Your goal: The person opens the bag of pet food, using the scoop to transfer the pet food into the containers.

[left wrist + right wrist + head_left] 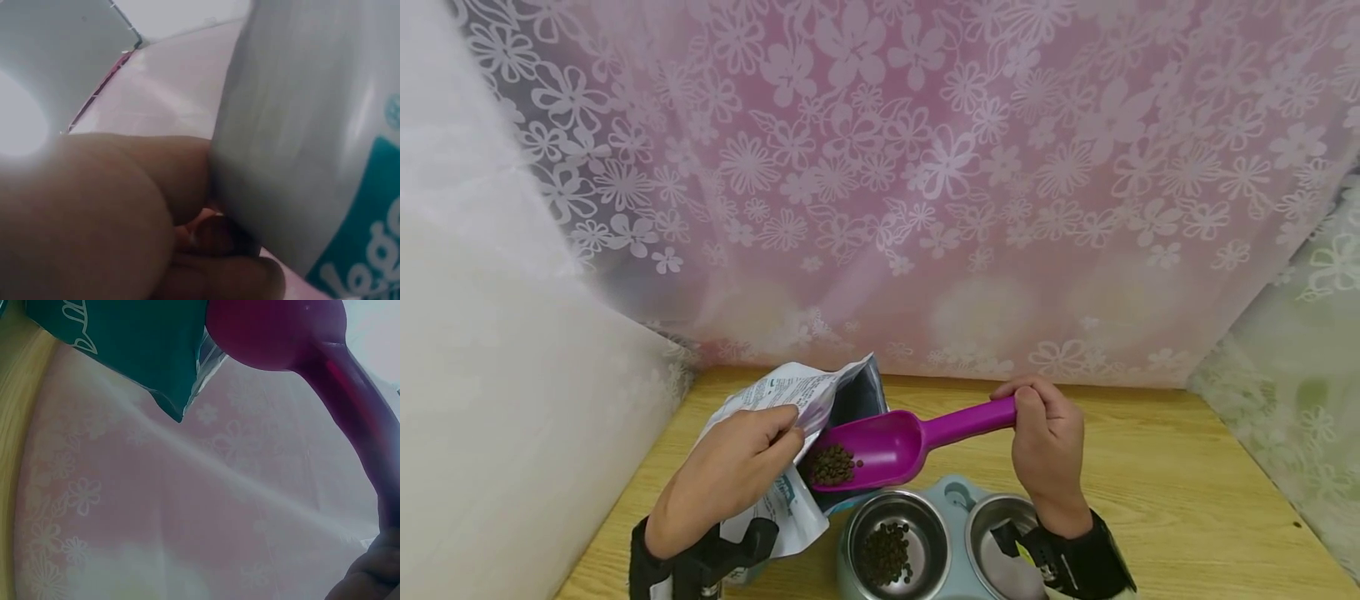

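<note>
My right hand (1049, 442) grips the handle of a purple scoop (891, 446), whose front lies in the mouth of a foil bag (801, 387). Brown kibble (832, 465) sits in the scoop's front end. With thumb and fingers, my left hand (730, 462) pinches the near edge of the bag, which tilts with its mouth to the right. Teal print shows on the bag (300, 125) in the left wrist view. Seen from below in the right wrist view, the scoop (275, 331) is beside the bag's green side (125, 350).
Below the scoop stands a pale blue double feeder (953, 508). Its left steel bowl (938, 542) holds a small heap of kibble (887, 552); the right steel bowl (992, 533) is partly behind my wrist. A floral curtain (925, 208) hangs behind the wooden table (1157, 475).
</note>
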A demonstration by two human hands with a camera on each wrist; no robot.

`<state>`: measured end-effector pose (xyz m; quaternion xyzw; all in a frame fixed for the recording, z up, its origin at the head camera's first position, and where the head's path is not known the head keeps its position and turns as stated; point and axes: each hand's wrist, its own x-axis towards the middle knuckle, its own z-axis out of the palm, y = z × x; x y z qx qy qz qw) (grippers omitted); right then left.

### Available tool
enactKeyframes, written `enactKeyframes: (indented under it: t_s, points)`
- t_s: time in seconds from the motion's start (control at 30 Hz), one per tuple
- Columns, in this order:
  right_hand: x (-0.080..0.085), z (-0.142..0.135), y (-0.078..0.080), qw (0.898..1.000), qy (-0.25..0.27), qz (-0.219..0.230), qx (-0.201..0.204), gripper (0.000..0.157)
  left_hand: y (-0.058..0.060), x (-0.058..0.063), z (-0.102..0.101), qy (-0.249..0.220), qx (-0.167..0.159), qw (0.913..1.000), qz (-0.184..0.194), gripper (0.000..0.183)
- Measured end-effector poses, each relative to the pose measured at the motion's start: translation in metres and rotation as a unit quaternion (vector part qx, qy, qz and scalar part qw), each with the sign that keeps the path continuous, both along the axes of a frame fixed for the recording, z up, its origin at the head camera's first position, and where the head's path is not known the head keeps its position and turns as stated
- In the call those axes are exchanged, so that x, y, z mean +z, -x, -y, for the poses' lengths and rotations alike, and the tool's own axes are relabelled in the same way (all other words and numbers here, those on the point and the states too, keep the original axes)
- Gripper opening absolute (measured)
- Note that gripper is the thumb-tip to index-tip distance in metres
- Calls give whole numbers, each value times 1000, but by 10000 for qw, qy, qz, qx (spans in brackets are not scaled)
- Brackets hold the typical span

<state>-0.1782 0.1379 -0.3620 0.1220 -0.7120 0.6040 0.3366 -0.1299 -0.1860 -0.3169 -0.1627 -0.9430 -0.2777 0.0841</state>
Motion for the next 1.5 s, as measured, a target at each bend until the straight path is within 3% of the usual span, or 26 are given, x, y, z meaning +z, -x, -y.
enactKeyframes:
  t_s: [0.33, 0.53, 0.7, 0.93, 1.13, 1.23, 1.37, 1.5]
  points:
    - [-1, -10, 8, 9975, 679, 38, -214, 38, 1, 0, -1, -26, 2, 9999, -134, 34]
    - [1, -18, 17, 9894, 1360, 498, 127, 38, 0, 1, 0, 1, 14, 9999, -157, 33]
    - [7, -30, 24, 9850, 1426, 966, 102, 39, -3, 4, 2, 20, 35, 9999, -93, 33]
    - [10, -53, 15, 9771, 1426, 1563, -213, 39, -2, 2, 1, 29, -67, 10000, 43, 32]
    - [8, -75, 7, 9753, 1550, 1572, -120, 40, -1, 0, 2, -1, -115, 9999, -30, 35]
    - [3, -86, 1, 9786, 1273, 1613, -150, 41, 0, 0, 3, -40, -153, 9999, 3, 36]
    - [-9, -96, -5, 9852, 347, 1626, -416, 43, 1, 0, 2, -64, -174, 9998, 13, 36]
    - [-21, -100, -6, 9838, -511, 1582, -678, 41, 1, 0, 1, -46, -140, 9999, -31, 36]
